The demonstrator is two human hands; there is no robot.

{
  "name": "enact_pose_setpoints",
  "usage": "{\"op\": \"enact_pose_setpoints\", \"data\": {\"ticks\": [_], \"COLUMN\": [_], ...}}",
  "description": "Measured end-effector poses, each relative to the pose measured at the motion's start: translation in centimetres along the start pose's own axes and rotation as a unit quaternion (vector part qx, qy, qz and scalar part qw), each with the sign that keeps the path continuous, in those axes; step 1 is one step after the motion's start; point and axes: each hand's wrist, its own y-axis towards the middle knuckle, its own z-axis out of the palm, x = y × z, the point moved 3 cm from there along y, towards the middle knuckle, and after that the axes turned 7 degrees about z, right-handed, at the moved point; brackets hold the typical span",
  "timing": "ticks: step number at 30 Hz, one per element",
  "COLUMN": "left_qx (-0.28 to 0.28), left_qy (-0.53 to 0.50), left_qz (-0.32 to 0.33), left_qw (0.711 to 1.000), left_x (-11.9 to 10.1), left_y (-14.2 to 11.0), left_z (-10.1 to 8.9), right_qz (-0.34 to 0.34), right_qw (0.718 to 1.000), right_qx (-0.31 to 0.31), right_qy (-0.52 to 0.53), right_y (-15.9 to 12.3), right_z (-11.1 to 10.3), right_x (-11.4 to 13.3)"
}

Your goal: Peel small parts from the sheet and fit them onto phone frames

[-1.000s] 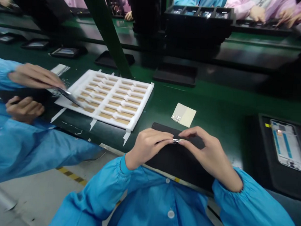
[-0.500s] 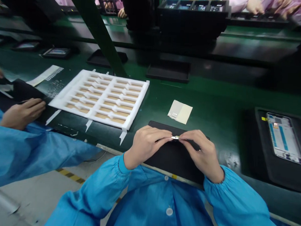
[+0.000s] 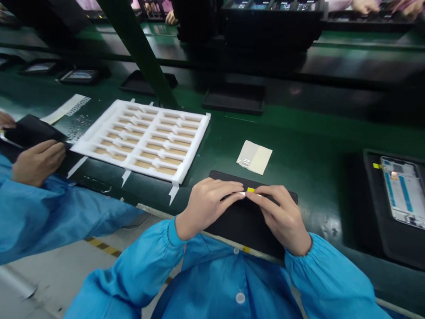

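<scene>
1. two bare hands meet over the black mat (image 3: 243,225); the left hand (image 3: 204,203) pinches one end of a small white part (image 3: 243,193) between thumb and fingers.
2. the right hand (image 3: 283,217) pinches the other end, its fingertips close to the left ones and hiding much of the part.
3. a yellow tab (image 3: 251,190) shows just above the fingertips; whether it is fixed to the part, i cannot tell.
4. past the mat, a pale card (image 3: 261,160) lies on the green bench (image 3: 303,158), with small silvery strips near its left edge.
5. to the left sits a white slotted tray (image 3: 194,152), brown in its slots.
6. at the right, a phone frame (image 3: 408,193) with blue strips rests in a black holder (image 3: 377,225).
7. at the far left, a co-worker's hands (image 3: 40,162) are at a dark sheet (image 3: 34,130).
</scene>
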Motion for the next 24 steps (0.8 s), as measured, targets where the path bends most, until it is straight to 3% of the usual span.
{"op": "enact_pose_setpoints", "data": {"ticks": [5,8,10,12,15,18,24], "left_qx": [-0.006,0.013,0.041,0.090,0.180,0.254,0.315], "left_qy": [0.046,0.062,0.041,-0.023,-0.159,-0.227,-0.211], "left_qz": [0.125,0.138,0.088,0.003,-0.103,-0.126,-0.131], "left_qw": [0.991,0.988,0.994,0.996,0.965,0.932,0.916], "left_x": [0.1,0.4,1.3,3.0,5.8,7.7,8.0], "left_y": [-1.3,-1.2,-0.3,0.9,2.6,3.4,3.7], "left_z": [-0.2,-0.1,0.0,0.3,1.2,1.9,2.6], "right_qz": [0.021,0.087,0.146,0.189,0.198,0.189,0.143], "right_qw": [0.998,0.992,0.986,0.980,0.970,0.963,0.956], "right_qx": [0.032,0.017,0.015,0.059,0.142,0.190,0.241], "right_qy": [0.042,0.091,0.079,0.039,-0.005,-0.036,-0.088], "right_y": [0.2,2.1,4.1,6.3,9.1,10.4,10.4], "right_z": [-0.6,-0.8,0.1,2.0,5.1,6.9,7.4], "right_x": [0.0,-1.4,-3.3,-5.5,-8.1,-9.1,-8.2]}}
